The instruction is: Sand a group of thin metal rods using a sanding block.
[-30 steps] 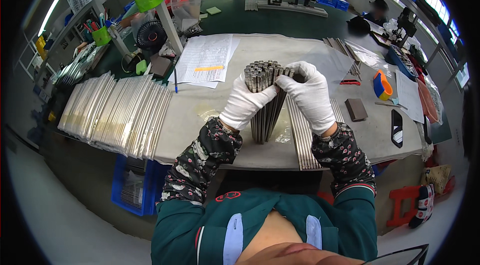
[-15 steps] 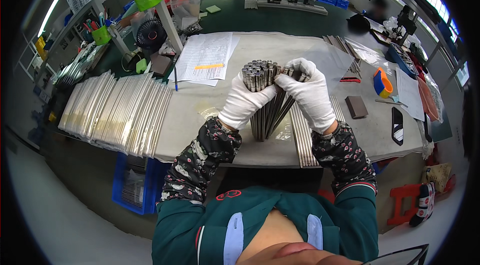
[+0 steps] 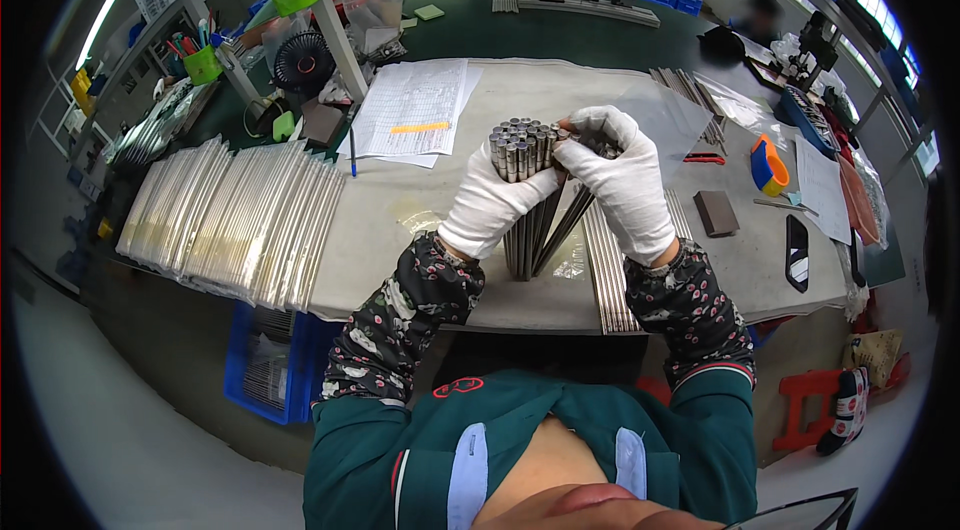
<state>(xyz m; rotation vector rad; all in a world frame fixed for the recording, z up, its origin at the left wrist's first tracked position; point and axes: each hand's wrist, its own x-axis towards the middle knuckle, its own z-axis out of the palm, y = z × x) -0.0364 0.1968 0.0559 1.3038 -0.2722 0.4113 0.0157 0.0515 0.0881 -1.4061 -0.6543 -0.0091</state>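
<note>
A bundle of metal rods (image 3: 524, 150) stands upright over the table, its shiny round ends at the top. My left hand (image 3: 488, 205), in a white glove, is wrapped round the bundle from the left. From the right, my gloved right hand (image 3: 622, 175) grips a few rods at the bundle's side near their tops, the fingertips bare. Those rods (image 3: 566, 228) slant down and lean apart from the main bundle. On the table below my right wrist lies a row of metal rods (image 3: 605, 275), partly covered by my forearm.
Many rods in clear plastic sleeves (image 3: 235, 225) lie at the left. Printed sheets (image 3: 410, 110) and a pen (image 3: 352, 152) are behind them. To the right are a brown block (image 3: 715, 214), a tape roll (image 3: 768, 166), a phone (image 3: 796, 253) and loose rods (image 3: 690, 95).
My right hand's fingers have shifted slightly and closed in toward the bundle. The slanting rods sit a little nearer to the others. My left hand keeps its hold.
</note>
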